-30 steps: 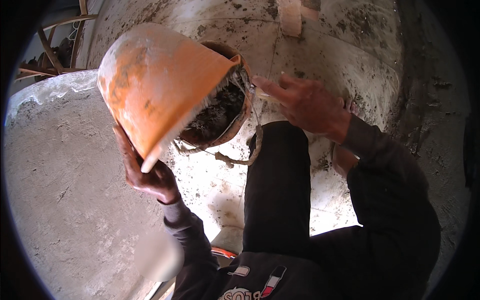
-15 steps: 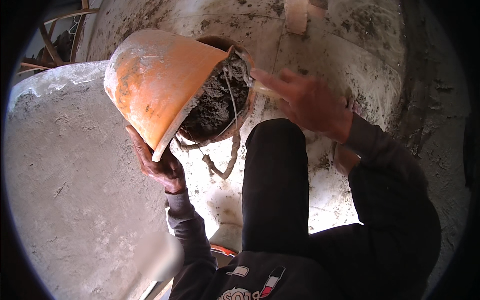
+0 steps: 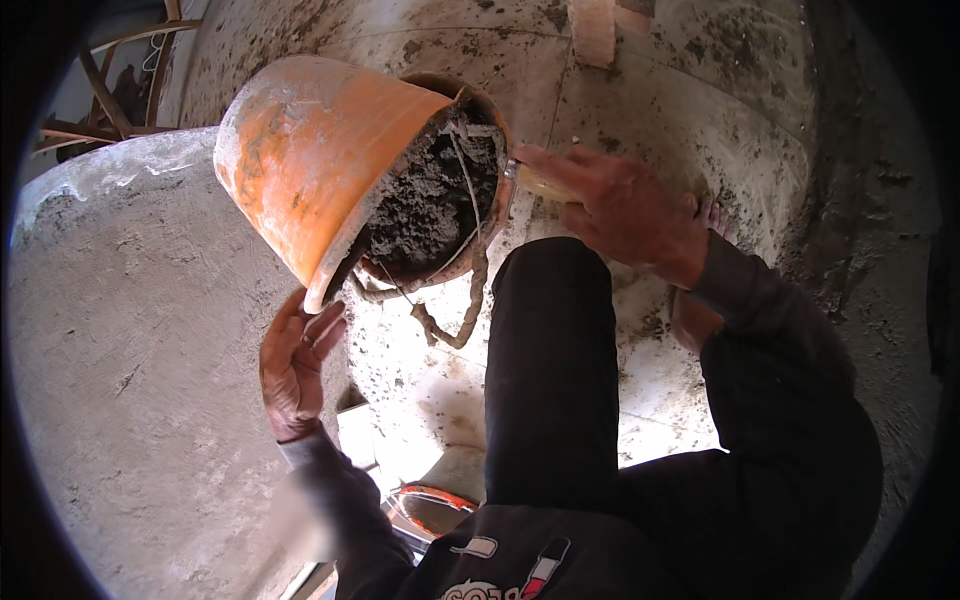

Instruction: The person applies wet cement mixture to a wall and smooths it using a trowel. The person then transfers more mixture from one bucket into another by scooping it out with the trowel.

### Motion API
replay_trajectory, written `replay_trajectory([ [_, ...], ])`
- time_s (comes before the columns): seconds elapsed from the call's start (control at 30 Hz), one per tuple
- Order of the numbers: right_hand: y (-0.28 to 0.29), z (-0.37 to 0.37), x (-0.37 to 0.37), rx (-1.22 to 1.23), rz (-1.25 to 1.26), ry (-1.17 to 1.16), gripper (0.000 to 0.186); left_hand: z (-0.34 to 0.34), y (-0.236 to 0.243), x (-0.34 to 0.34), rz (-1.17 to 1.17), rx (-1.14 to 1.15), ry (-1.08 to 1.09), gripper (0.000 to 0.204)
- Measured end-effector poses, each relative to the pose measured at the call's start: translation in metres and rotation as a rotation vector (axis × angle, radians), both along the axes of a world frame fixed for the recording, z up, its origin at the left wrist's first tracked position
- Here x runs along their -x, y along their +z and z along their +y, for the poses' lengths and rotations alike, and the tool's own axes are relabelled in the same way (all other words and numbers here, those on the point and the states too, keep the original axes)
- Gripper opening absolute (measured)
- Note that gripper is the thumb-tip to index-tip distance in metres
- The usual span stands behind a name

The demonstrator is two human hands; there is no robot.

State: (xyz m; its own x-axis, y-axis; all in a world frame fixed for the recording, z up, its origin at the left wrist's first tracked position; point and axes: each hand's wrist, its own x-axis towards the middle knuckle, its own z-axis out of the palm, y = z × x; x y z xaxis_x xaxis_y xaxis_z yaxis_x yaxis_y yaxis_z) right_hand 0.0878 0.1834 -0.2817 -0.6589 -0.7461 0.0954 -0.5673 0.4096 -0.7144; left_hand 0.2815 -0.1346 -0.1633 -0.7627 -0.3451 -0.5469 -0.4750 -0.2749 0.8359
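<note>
A scuffed orange bucket (image 3: 305, 160) lies tipped over a second, round bucket (image 3: 485, 220) with dark wet mortar (image 3: 430, 210) inside and a wrapped rope handle (image 3: 460, 325) hanging. My left hand (image 3: 293, 375) is just below the orange bucket's lower rim, fingers loosely curled and apart, fingertips close to or touching it. My right hand (image 3: 620, 210) is closed on the pale wooden handle of a tool (image 3: 535, 180), whose metal part is at the mortar bucket's right rim; the rest of it is hard to make out.
A rough grey cement surface (image 3: 130, 360) with a curved edge fills the left. Below the buckets is a splattered pale floor (image 3: 700, 80), with a pale block (image 3: 590, 30) at the top. Wooden framing (image 3: 110, 100) stands top left. My bent knee is beside the buckets; an orange-rimmed object (image 3: 435, 500) is low.
The orange bucket has shifted slightly right and settled, showing more mortar. My left hand has loosened from its side and dropped below the rim. The rope handle hangs lower; my right hand barely moved.
</note>
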Motion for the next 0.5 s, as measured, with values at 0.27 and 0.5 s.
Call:
replay_trajectory([
  [0.27, -0.008, -0.001, 0.0, 0.024, -0.028, -0.003, 0.06, 0.064, -0.008, 0.014, 0.476, -1.223, 0.767, 0.069],
  [0.5, -0.01, -0.004, -0.001, 0.044, 0.009, -0.007, 0.06, 0.051, -0.025, 0.04, 0.64, -1.306, 0.828, 0.047],
])
